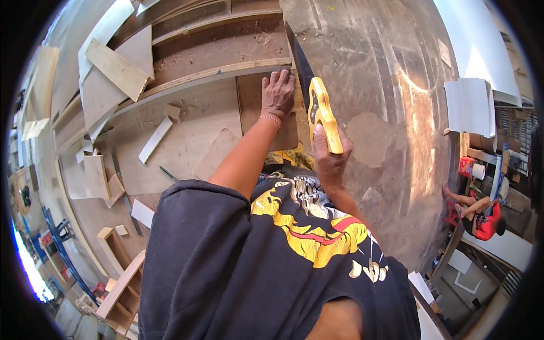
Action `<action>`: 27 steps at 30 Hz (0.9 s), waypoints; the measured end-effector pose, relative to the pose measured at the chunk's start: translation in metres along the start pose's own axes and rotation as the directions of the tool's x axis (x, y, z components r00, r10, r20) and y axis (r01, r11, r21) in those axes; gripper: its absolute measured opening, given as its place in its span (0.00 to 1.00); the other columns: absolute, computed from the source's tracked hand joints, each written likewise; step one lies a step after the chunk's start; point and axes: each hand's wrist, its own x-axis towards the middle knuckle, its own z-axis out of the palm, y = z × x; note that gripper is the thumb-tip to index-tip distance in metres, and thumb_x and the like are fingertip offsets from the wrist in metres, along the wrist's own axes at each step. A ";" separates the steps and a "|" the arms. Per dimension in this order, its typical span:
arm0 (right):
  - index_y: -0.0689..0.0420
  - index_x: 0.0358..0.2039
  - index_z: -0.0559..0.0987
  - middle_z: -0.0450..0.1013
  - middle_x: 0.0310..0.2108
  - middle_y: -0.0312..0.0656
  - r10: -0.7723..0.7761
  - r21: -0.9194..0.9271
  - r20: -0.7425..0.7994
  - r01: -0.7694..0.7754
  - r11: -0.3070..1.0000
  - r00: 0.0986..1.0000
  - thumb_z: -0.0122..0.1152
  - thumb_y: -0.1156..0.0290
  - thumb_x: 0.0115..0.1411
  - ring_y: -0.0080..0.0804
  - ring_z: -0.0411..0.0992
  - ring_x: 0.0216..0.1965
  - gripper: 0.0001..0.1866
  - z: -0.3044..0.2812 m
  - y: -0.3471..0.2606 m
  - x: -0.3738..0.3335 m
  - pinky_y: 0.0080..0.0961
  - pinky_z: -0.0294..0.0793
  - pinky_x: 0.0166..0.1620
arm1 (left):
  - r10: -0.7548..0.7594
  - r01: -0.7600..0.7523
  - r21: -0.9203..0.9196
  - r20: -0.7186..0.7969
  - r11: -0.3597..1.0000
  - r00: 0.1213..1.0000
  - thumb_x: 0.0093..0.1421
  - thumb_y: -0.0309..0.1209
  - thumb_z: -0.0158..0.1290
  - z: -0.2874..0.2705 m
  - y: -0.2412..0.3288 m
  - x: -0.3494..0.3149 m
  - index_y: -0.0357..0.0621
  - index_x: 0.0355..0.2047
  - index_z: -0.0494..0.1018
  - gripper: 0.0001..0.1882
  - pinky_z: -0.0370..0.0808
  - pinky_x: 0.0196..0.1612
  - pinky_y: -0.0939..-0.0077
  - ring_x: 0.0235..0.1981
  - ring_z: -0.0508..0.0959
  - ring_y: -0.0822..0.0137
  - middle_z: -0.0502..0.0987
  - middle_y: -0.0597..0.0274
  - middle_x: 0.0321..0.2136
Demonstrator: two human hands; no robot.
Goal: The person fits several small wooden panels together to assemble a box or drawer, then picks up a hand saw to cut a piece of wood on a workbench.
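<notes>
My right hand (332, 156) is closed round the yellow handle of a hand saw (321, 107). Its dark blade points away from me, along the right ends of the boards. Whether the teeth touch wood cannot be made out. My left hand (277, 95) bends its fingers over a long, pale-edged wooden strip (198, 75), close to the strip's right end and just left of the blade. Under my left forearm lies a broad plywood panel (209, 110).
Offcuts (156, 139) and a short board (118, 69) lie on the left. Wooden box frames (122, 289) stand at lower left. Concrete floor (368, 68) stretches to the right. A person in red (486, 225) sits at far right, near a white bucket (479, 171).
</notes>
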 end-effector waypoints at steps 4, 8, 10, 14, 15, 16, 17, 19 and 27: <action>0.62 0.22 0.71 0.64 0.13 0.43 0.004 0.030 0.039 -0.005 1.000 0.999 0.56 0.73 0.55 0.29 0.63 0.14 0.09 0.011 0.000 0.003 0.28 0.62 0.20 | -0.028 0.028 0.040 0.004 0.999 1.000 0.48 0.29 0.47 0.005 -0.003 0.002 0.50 0.31 0.70 0.08 0.61 0.38 0.66 0.39 0.66 0.63 0.67 0.65 0.34; 0.63 0.22 0.70 0.64 0.14 0.45 -0.001 0.007 0.049 0.001 1.000 0.999 0.56 0.74 0.54 0.34 0.65 0.14 0.08 0.004 0.004 0.001 0.30 0.62 0.20 | -0.066 0.067 0.086 -0.010 0.994 0.998 0.47 0.29 0.47 0.004 -0.002 0.006 0.50 0.30 0.70 0.08 0.60 0.39 0.65 0.39 0.66 0.62 0.66 0.65 0.34; 0.63 0.23 0.70 0.64 0.14 0.45 -0.050 -0.012 0.069 0.051 0.999 0.996 0.56 0.74 0.54 0.37 0.65 0.14 0.07 -0.005 0.004 -0.009 0.30 0.62 0.20 | -0.065 0.068 0.082 -0.034 0.994 0.997 0.47 0.29 0.47 0.007 -0.002 0.005 0.49 0.29 0.70 0.07 0.60 0.38 0.65 0.39 0.66 0.62 0.67 0.65 0.34; 0.63 0.24 0.70 0.64 0.15 0.45 0.060 0.023 0.117 -0.063 0.998 0.991 0.55 0.75 0.54 0.37 0.65 0.14 0.06 -0.026 -0.001 -0.028 0.30 0.61 0.19 | -0.063 0.065 0.052 -0.043 0.997 0.997 0.47 0.28 0.47 0.007 -0.001 0.005 0.49 0.29 0.70 0.08 0.60 0.39 0.65 0.39 0.66 0.62 0.67 0.65 0.34; 0.64 0.24 0.70 0.64 0.15 0.45 0.127 0.036 0.121 -0.132 0.991 0.985 0.55 0.75 0.54 0.35 0.65 0.14 0.06 -0.028 0.001 -0.032 0.29 0.62 0.19 | -0.067 0.068 0.043 -0.033 0.997 0.997 0.46 0.28 0.47 0.006 -0.001 0.005 0.50 0.29 0.70 0.08 0.60 0.39 0.65 0.39 0.66 0.63 0.67 0.65 0.34; 0.64 0.24 0.70 0.64 0.15 0.44 0.150 0.067 0.115 -0.158 0.985 0.982 0.55 0.75 0.54 0.34 0.65 0.14 0.06 -0.027 0.000 -0.033 0.28 0.62 0.20 | -0.060 0.062 0.045 -0.031 0.997 0.998 0.46 0.28 0.48 0.005 -0.001 0.004 0.50 0.29 0.70 0.08 0.60 0.39 0.65 0.39 0.66 0.63 0.67 0.65 0.34; 0.64 0.24 0.70 0.64 0.15 0.44 0.172 0.098 0.110 -0.183 0.978 0.979 0.55 0.75 0.54 0.33 0.65 0.14 0.06 -0.027 -0.003 -0.032 0.28 0.62 0.20 | -0.054 0.055 0.046 -0.029 0.997 0.998 0.46 0.28 0.48 0.004 0.000 0.003 0.50 0.29 0.70 0.08 0.60 0.39 0.64 0.39 0.66 0.63 0.67 0.65 0.34; 0.64 0.24 0.71 0.64 0.14 0.43 0.181 0.119 0.098 -0.192 0.974 0.979 0.55 0.75 0.55 0.31 0.64 0.14 0.06 -0.023 -0.004 -0.029 0.27 0.62 0.20 | -0.033 0.034 0.049 -0.017 0.998 0.999 0.45 0.28 0.48 0.004 0.001 0.002 0.50 0.29 0.70 0.08 0.60 0.39 0.63 0.39 0.66 0.63 0.67 0.66 0.34; 0.63 0.22 0.73 0.65 0.13 0.44 -0.038 0.029 -0.006 0.038 0.999 0.999 0.56 0.73 0.54 0.33 0.65 0.14 0.07 0.025 0.024 0.025 0.29 0.62 0.20 | -0.070 0.072 0.045 -0.040 0.996 0.997 0.47 0.28 0.47 0.007 0.000 0.004 0.50 0.29 0.71 0.08 0.59 0.39 0.65 0.38 0.66 0.64 0.67 0.67 0.33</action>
